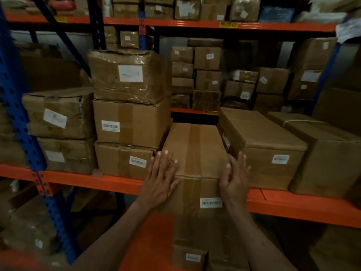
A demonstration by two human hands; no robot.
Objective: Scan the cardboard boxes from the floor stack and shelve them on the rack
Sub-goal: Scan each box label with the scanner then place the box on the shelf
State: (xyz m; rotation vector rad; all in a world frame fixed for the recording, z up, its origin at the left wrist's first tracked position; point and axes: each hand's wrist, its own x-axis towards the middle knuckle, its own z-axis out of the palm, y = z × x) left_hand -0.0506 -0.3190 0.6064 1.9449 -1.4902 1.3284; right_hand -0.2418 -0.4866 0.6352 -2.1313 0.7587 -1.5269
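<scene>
Nearest the camera, two bare forearms reach up and forward to a cardboard box [195,153] that sits lengthwise on the orange shelf beam [88,181] of the rack, its near end sticking out over the beam toward the person. The left hand [160,182] lies flat on the box's near left top corner, fingers straight and spread, holding nothing. The right hand [234,179] is pressed against the near right edge, thumb on the top face and fingers extended along the side; it touches the box without curling round it. Between the two wrists, on the box's front face, is a white barcode label [211,202]. A strip of brown tape runs down the middle of the top, away from the hands.

Just left of the left hand stands a stack of three boxes [132,118], touching the held box; the top one is crumpled and wrapped in shiny tape. Further left are two more stacked boxes [62,132] beside the blue upright [21,118]. Immediately right of the right hand lies a long box [263,145] with a label on its front, and beyond it a larger carton [328,155].

Past the hands, behind the gap, the far shelf holds many small labelled boxes [207,75]. Above, the upper beam [195,24] carries further parcels.
</scene>
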